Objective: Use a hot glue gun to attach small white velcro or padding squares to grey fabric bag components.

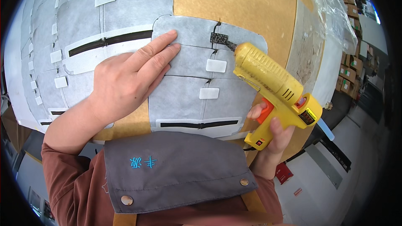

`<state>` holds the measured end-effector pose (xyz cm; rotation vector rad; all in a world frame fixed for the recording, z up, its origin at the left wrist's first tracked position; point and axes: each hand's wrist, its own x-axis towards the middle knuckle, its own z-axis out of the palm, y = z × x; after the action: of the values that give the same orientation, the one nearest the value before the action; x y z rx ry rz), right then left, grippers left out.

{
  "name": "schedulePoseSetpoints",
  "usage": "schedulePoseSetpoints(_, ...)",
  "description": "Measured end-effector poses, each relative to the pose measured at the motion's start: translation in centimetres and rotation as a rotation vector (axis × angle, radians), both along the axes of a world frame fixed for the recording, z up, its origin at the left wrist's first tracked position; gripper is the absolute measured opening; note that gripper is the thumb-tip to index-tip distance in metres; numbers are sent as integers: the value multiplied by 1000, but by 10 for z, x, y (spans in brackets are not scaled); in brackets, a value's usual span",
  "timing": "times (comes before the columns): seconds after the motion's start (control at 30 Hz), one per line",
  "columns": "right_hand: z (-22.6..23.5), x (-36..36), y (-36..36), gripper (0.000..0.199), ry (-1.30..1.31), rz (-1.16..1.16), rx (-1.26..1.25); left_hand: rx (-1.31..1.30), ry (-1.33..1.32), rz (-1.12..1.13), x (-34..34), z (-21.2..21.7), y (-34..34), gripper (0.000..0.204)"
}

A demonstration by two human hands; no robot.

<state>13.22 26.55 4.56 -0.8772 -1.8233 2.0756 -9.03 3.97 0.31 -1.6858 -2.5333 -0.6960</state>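
Note:
My right hand (278,136) grips a yellow hot glue gun (268,73) by its handle, with a finger at the orange trigger. The dark nozzle points up and left, meeting a small black speckled rectangle (219,38); I cannot tell whether that is part of the nozzle or a separate patch. Beneath lies a grey fabric panel (188,62) with dark seam lines, white tabs (216,65) and a white strip with a black slot (199,124). My left hand (130,73) rests on the panel's left side, palm down, fingers stretched out, holding nothing.
Similar grey panels (79,8) cover the table's left side, partly overlapping. Brown board (251,0) forms the work surface. Clear plastic film (335,8) hangs at the far right edge. Cardboard boxes (349,69) are stacked beyond, and a red box (284,173) sits lower right.

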Motion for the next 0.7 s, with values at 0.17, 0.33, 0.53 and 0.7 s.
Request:
schedulePoseSetpoints(0.17, -3, 10, 8, 56, 29, 88, -92, -4, 6, 7, 0, 2, 0, 43)
schedulePoseSetpoints(0.33, -1, 3, -3, 54, 70, 50, -104, 29, -8, -19, 0, 6, 5, 41)
schedulePoseSetpoints(0.53, -13, 14, 17, 50, 160, -41, -200, 5, -19, 25, 6, 6, 5, 40)
schedulePoseSetpoints(0.7, -18, 46, 47, 44, 461, -389, -544, 27, 26, 7, 8, 7, 7, 38)
